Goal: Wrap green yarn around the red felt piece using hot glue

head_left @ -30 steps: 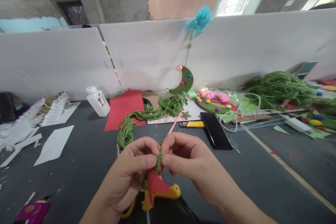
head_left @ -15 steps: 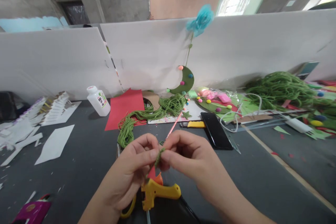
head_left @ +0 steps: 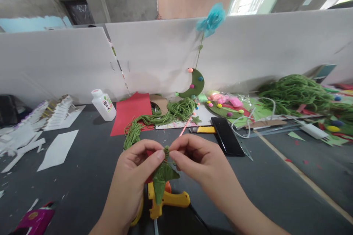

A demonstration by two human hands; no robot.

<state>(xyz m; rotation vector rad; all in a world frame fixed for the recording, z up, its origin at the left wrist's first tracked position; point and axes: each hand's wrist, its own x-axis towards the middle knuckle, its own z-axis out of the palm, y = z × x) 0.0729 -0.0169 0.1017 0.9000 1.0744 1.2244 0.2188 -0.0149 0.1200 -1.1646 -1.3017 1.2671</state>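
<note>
Both my hands meet over the table at a star wound in green yarn (head_left: 161,180). My left hand (head_left: 135,172) pinches its upper tip from the left, thumb in front. From the other side my right hand (head_left: 201,159) has thumb and fingertips closed at the same tip; whether a loose yarn end lies between them is too small to tell. The star's broad points hang down in front of a yellow glue gun (head_left: 173,200), which lies on the table below my hands. Behind my fingers a pink striped stick (head_left: 185,126) is partly hidden.
Green yarn (head_left: 154,119) trails over red paper (head_left: 131,114). A phone (head_left: 227,137) and a yellow cutter knife (head_left: 206,130) lie ahead to the right. A white bottle (head_left: 103,105) stands left. A green moon with pompoms (head_left: 197,84) leans against the white partition (head_left: 154,58).
The star has turned in my hands, so its green face and lower points now show over the glue gun. My fingers have shifted slightly around its tip.
</note>
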